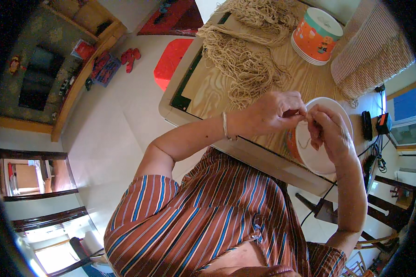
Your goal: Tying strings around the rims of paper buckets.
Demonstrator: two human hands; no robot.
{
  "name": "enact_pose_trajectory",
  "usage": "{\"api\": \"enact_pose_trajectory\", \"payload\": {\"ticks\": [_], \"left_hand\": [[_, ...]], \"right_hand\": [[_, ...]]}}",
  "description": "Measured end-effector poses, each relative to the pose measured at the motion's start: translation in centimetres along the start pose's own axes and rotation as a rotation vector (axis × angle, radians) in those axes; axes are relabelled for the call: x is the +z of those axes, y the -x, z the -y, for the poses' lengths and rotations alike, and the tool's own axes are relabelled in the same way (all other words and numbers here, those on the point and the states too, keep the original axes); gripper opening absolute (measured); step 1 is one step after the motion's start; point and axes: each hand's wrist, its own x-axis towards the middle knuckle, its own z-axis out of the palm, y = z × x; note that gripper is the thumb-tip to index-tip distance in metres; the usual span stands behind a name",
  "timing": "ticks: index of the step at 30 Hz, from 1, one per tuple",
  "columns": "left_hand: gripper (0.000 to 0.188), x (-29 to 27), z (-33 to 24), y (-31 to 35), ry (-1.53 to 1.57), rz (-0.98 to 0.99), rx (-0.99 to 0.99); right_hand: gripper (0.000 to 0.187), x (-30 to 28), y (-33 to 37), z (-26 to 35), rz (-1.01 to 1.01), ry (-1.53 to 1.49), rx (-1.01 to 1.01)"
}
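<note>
My left hand, with a pale bracelet at the wrist, pinches with thumb and fingertips. Close against it, the curled fingers of my right hand also pinch. Between and below the fingertips a thin beige strand of yarn shows; most of it is hidden by the hands. Both hands are over the mouth of a white-lined paper tub with an orange outside, at the table's near right edge. Beyond my left hand lies a large loose heap of beige yarn.
A stack of upturned orange-and-green tubs stands at the table's back. Right of it are bundled striped, corded rolls. Black adapters and cables lie at the right edge. A red stool stands left of the wooden table.
</note>
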Motion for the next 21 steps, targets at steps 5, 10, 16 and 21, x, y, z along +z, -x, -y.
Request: {"api": "enact_pose_trajectory", "payload": {"ticks": [5,10,16,21], "left_hand": [[0.011,0.4,0.4,-0.3,0.307,0.006,-0.155],[0.013,0.6,1.0,-0.1,0.497,0.036,-0.337],[0.014,0.7,1.2,-0.3,0.485,0.065,-0.325],[0.013,0.4,1.1,-0.3,0.430,0.075,-0.307]], "right_hand": [[0.014,0.2,0.4,-0.5,-0.046,-0.036,-0.088],[0.013,0.8,0.5,-0.9,-0.036,0.024,-0.142],[0.012,0.9,0.1,-1.6,-0.074,0.125,-0.276],[0.008,1.4,0.6,-1.1,-0.211,0.489,-0.469]]}}
